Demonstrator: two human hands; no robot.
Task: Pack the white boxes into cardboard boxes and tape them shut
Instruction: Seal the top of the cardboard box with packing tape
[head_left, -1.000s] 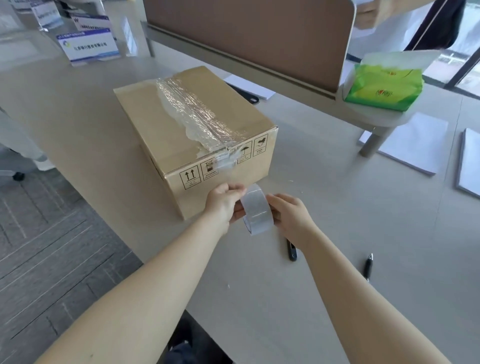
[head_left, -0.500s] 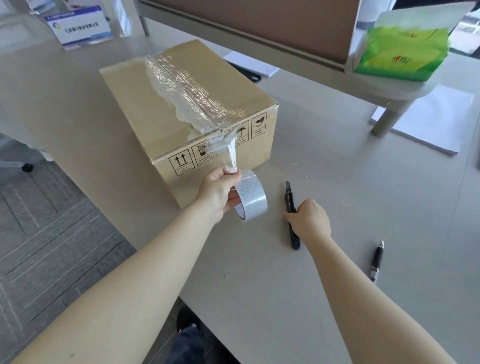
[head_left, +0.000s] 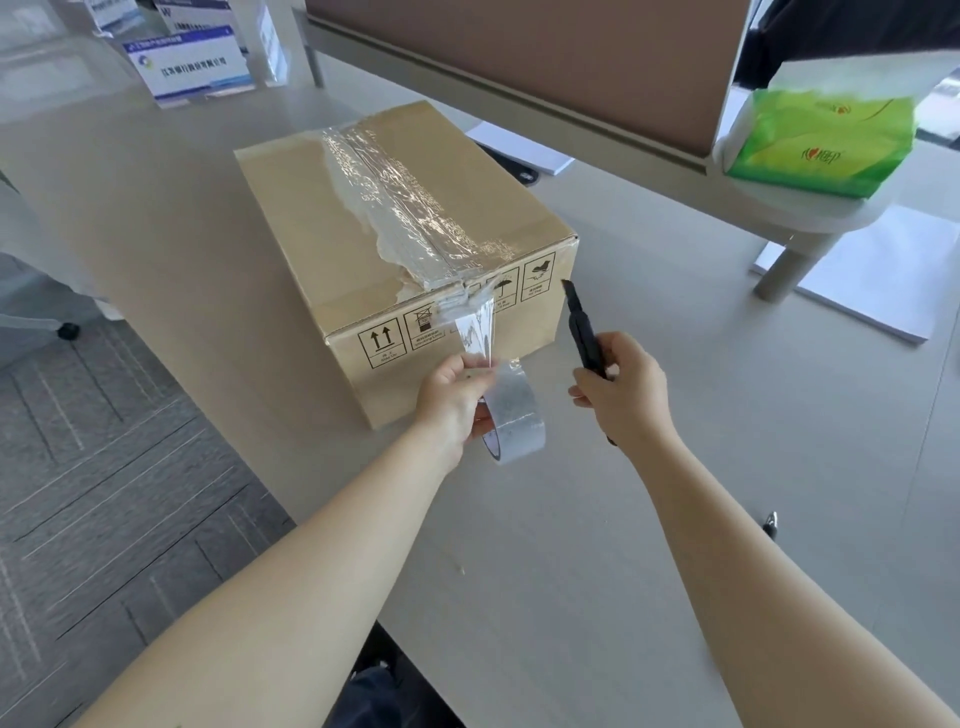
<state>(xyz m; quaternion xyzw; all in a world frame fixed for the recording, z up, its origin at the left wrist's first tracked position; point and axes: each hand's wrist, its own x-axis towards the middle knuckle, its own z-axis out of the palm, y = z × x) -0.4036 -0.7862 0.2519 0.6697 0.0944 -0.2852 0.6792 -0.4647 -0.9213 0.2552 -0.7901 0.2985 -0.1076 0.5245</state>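
- A closed cardboard box (head_left: 405, 249) is set on the desk (head_left: 597, 545), close to its left edge, with wrinkled clear tape laid along the top seam.
- A strip of tape (head_left: 475, 330) is stretched from the box's near upper edge down to a tape roll (head_left: 511, 421).
- The tape roll is gripped by the left hand (head_left: 452, 400), with fingers curled round it, just in front of the box's near face.
- A black utility knife (head_left: 584, 332) is held in the right hand (head_left: 623, 395), fingers wrapped round the handle (tip pointed up, beside the box's near right corner).
- A green tissue pack (head_left: 821, 140) is seen on a raised shelf at the far right.
- A pen tip (head_left: 770, 522) is visible near the right arm.
- White sheets (head_left: 883, 280) are laid at the desk's right edge.
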